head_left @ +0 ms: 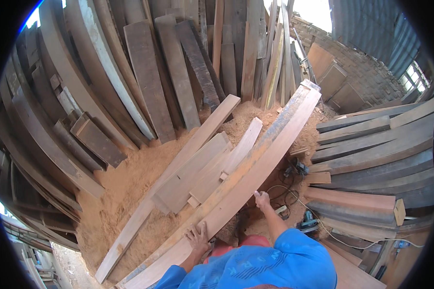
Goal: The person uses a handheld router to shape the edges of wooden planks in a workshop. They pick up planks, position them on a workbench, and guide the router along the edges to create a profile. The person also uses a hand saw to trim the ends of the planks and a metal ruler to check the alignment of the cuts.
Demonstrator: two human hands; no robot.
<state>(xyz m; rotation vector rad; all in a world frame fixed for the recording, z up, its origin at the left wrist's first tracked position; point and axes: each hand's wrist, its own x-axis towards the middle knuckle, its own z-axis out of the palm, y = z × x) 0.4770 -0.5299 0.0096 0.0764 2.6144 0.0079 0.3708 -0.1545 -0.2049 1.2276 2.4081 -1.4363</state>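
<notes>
- Long, thick reddish-brown timber beam (255, 164) with a grey-blue worn strip along its upper face lies diagonally across the sawdust heap (125, 188); its far end points toward the stack of upright dark planks (178, 62), its near end sits by the person's torso.
- Left hand (197, 237) lies flat on the beam's top face near the near end, fingers spread apart, palm down, not wrapped round anything.
- Right hand (262, 198) is at the beam's right edge, a bit farther up; fingers look curled on the edge, but whether they are fully clamped cannot be told.
- Shorter pale sawn boards (202, 173) lie just beside the beam on its left, touching it.
- Power tools and a white cable (294, 192) sit on the floor to the beam's right, near the right hand.
- Judgement: beam looks heavy, stiff, rough-sawn, dusty rather than slippery; not fragile. Splinters likely.
- Judgement: best held by both long edges near one end, or slid rather than lifted; length makes it swing.
</notes>
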